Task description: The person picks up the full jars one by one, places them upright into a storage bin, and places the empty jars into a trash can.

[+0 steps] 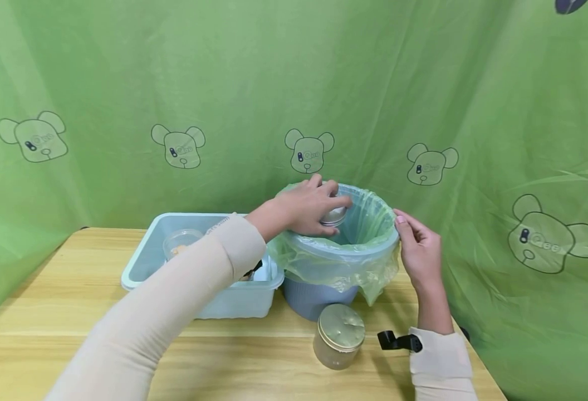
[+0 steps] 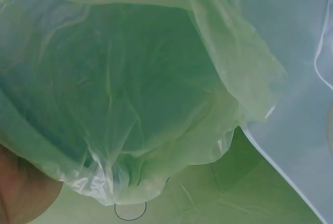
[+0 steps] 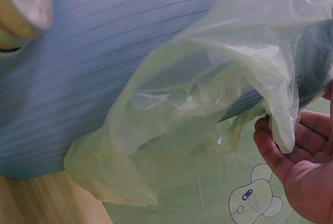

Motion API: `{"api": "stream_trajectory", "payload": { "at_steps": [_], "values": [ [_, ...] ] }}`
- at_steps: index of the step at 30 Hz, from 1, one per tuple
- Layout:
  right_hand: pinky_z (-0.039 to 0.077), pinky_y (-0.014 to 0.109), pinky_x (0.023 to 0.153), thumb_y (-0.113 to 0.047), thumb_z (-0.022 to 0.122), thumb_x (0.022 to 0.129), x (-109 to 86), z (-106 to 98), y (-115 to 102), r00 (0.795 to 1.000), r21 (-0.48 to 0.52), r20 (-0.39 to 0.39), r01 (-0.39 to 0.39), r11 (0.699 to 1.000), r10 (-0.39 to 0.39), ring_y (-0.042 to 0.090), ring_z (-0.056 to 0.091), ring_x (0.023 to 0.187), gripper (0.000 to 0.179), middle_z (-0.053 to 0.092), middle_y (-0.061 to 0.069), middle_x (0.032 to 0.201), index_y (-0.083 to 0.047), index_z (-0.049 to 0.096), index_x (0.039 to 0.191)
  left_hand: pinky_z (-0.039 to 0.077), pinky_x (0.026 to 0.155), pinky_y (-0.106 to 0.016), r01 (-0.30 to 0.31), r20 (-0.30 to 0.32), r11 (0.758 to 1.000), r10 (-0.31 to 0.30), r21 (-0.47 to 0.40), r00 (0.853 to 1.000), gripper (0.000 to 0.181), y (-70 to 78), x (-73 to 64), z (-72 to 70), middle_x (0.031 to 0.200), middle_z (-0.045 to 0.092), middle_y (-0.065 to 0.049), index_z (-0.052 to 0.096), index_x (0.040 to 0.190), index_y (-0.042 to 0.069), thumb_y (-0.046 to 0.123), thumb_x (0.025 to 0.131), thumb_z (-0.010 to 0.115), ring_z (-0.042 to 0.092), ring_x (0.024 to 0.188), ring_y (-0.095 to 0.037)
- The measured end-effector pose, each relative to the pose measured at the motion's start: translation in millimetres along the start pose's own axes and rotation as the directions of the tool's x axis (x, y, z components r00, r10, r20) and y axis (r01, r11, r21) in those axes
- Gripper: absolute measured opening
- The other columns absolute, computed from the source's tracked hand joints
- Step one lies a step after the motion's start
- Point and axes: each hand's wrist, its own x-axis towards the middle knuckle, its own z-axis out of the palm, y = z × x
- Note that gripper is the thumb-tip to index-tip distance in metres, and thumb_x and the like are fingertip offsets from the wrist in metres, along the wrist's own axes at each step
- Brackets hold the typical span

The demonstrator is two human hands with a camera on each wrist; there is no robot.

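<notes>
My left hand (image 1: 311, 206) is over the mouth of the blue trash bin (image 1: 314, 298), fingers curled round a silver-topped round jar (image 1: 335, 216) that they partly cover. A thin green trash bag (image 1: 344, 267) lines the bin and folds over its rim. At the right side of the rim, my right hand (image 1: 421, 250) pinches the bag's edge between thumb and fingers. In the right wrist view, the right hand's fingers (image 3: 273, 148) are at the loose folds of the bag. The left wrist view shows the bag's inside and only part of the left hand (image 2: 26, 187).
A second jar with a dented gold lid (image 1: 341, 328) stands on the wooden table (image 1: 234, 356) before the bin. Left of the bin, a light blue tub (image 1: 234, 301) holds a clear round container (image 1: 181, 239) and other items. A green curtain (image 1: 254, 83) hangs behind.
</notes>
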Motion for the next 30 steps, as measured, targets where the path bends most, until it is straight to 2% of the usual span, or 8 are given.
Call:
{"api": "stream_trajectory", "payload": {
  "at_steps": [12,22,26,30],
  "values": [
    [0.048,0.017,0.085,-0.032,0.060,0.104,-0.3,0.2,-0.2,1.000,-0.004,0.003,-0.005,1.000,0.005,0.009,0.060,0.103,0.039,0.070,-0.005,0.121,-0.007,0.068,0.133,0.039,0.100,-0.044,-0.013,-0.013,0.999,0.013,-0.039,1.000,0.061,2.7,-0.8,-0.8,0.149,0.043,-0.006,0.041,0.153,0.032,0.062,0.101,0.049,0.041,0.124,-0.029],
    [0.047,0.017,0.085,-0.032,0.060,0.104,-0.6,-0.6,-0.7,1.000,-0.003,0.004,-0.009,1.000,0.009,0.009,0.059,0.102,0.039,0.070,-0.006,0.120,-0.008,0.068,0.134,0.038,0.101,-0.044,-0.019,-0.045,1.000,0.018,-0.021,0.999,0.058,4.7,-8.5,-9.2,0.150,0.043,-0.005,0.038,0.155,0.033,0.059,0.103,0.045,0.040,0.127,-0.029],
    [0.047,0.017,0.085,-0.032,0.060,0.104,-0.4,-0.4,-0.5,1.000,0.000,0.004,-0.010,1.000,0.010,0.009,0.059,0.104,0.040,0.070,-0.004,0.123,-0.007,0.068,0.134,0.038,0.102,-0.044,-0.024,-0.063,0.999,0.022,-0.039,0.998,0.057,5.7,-13.1,-13.4,0.150,0.043,-0.005,0.039,0.155,0.031,0.056,0.104,0.045,0.041,0.126,-0.028],
    [0.047,0.017,0.082,-0.033,0.059,0.104,-0.8,-0.7,-0.7,1.000,-0.011,0.010,-0.015,1.000,0.015,0.009,0.059,0.098,0.040,0.070,-0.007,0.118,-0.008,0.068,0.134,0.038,0.105,-0.045,-0.029,-0.079,0.999,0.026,-0.033,0.997,0.057,8.6,-17.5,-17.8,0.150,0.044,-0.004,0.039,0.155,0.031,0.055,0.104,0.045,0.042,0.127,-0.027]
  ]
}}
